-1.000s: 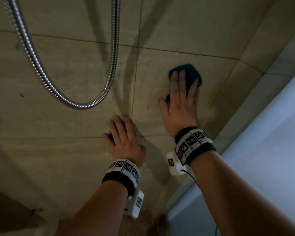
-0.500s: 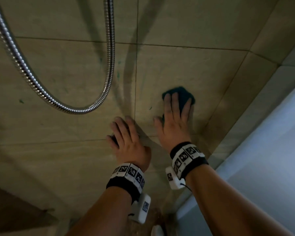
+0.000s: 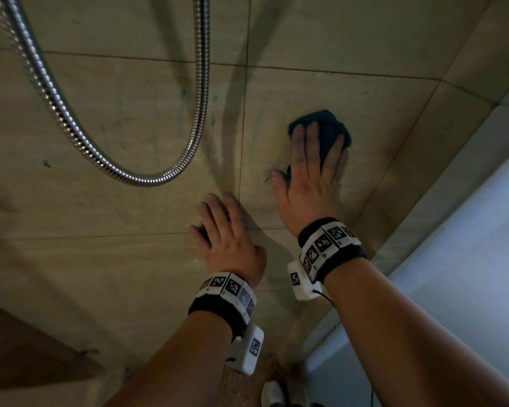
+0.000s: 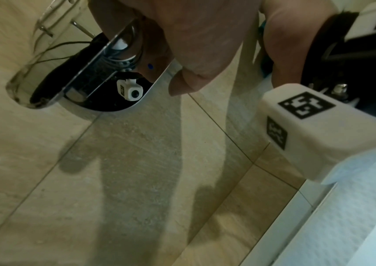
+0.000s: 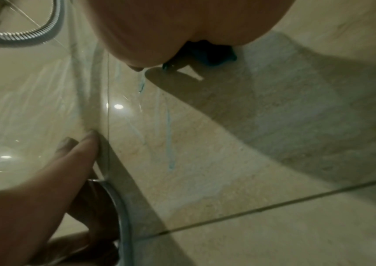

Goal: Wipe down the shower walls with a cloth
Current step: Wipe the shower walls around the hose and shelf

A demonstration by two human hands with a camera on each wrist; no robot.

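Note:
A dark teal cloth (image 3: pixel 325 124) lies bunched against the beige tiled shower wall (image 3: pixel 365 95). My right hand (image 3: pixel 307 183) presses it flat to the tile with straight fingers, thumb beside it. The right wrist view shows the cloth (image 5: pixel 210 54) just past the heel of that hand. Lower and to the left, my left hand (image 3: pixel 227 233) rests on a chrome valve plate (image 4: pixel 86 79) on the wall, fingers (image 5: pixel 75 149) straight against the tile. Most of the plate is hidden under that hand in the head view.
A chrome shower hose (image 3: pixel 147 179) hangs in a loop at the upper left. Thin blue-green streaks (image 5: pixel 170 129) run down the tile below the cloth. A pale panel (image 3: pixel 467 245) meets the wall at a corner on the right.
My right hand slid the cloth down the tile, then back up to about where it was. The left hand has stayed on the valve plate.

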